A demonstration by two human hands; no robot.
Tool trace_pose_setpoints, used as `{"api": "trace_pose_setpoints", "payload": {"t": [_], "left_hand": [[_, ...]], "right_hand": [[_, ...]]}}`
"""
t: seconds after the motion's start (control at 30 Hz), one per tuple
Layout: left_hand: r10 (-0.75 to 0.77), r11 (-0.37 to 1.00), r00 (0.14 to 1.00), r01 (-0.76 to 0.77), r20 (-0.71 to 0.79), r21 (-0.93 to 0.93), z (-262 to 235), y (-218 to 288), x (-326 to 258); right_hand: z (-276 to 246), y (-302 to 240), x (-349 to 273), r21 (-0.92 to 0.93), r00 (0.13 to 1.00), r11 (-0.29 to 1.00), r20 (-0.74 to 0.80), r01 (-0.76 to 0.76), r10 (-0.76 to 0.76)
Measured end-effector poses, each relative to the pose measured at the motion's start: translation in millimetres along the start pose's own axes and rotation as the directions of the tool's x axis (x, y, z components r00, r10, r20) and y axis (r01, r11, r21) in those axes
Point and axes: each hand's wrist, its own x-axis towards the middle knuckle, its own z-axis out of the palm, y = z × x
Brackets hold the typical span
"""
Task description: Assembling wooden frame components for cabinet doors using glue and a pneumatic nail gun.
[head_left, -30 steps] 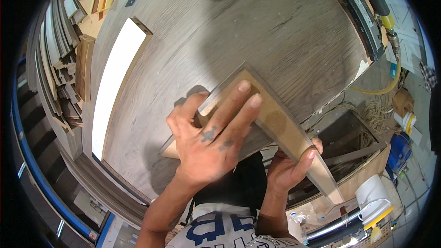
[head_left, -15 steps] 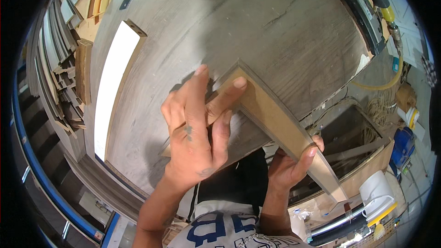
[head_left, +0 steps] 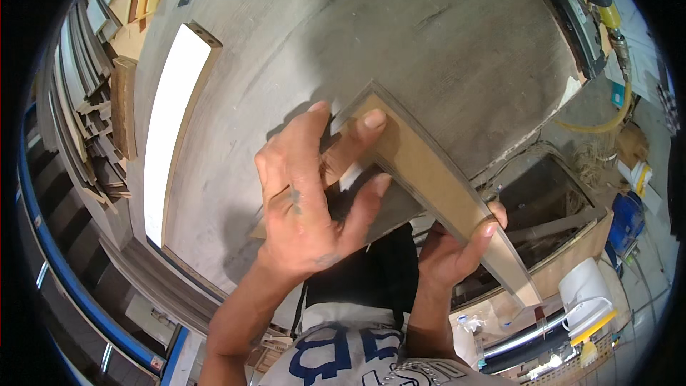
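An L-shaped piece of brown board with grey edging [head_left: 439,175] lies with its corner over the worktable [head_left: 286,36], and one leg reaches out past the near edge. My right hand [head_left: 451,256] is closed around that leg, its thumb on the upper face and fingertips at the far edge. Over the other leg is my left hand [head_left: 304,204], fingers apart and holding nothing. Its index fingertip rests on or just above the board near the corner. The thumb sticks out over the inner angle. Much of the second leg is hidden under this hand.
A long white-faced board [head_left: 171,136] lies to the left on the table. Farther left, stacked wood offcuts [head_left: 89,111] line the edge. Beyond the near right edge stand a wooden bin [head_left: 564,246] and a white bucket [head_left: 586,297]. A yellow air hose [head_left: 607,125] hangs at the right.
My left thumb has swung away from the index finger, widening the gap between them. My right hand keeps its hold on the board, and the view has shifted slightly.
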Motion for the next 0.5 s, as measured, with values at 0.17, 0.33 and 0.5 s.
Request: {"api": "trace_pose_setpoints", "payload": {"t": [0.17,0.33,0.5], "left_hand": [[0.041,0.997,0.999,-0.043,-0.023,-0.063,0.8,1.7,1.3],[0.002,0.993,0.999,-0.007,-0.037,-0.116,1.7,3.0,1.8],[0.000,0.994,0.995,-0.011,-0.096,-0.112,2.5,1.2,-5.3]], "right_hand": [[-14.4,-10.8,-10.0,0.070,0.962,0.980,0.215,-0.184,0.166],[-33.9,-69.3,-28.4,-0.567,0.508,0.693,0.478,-0.445,0.717],[10.7,-158.3,53.0,-0.512,0.816,0.808,0.574,0.292,0.070]]}}
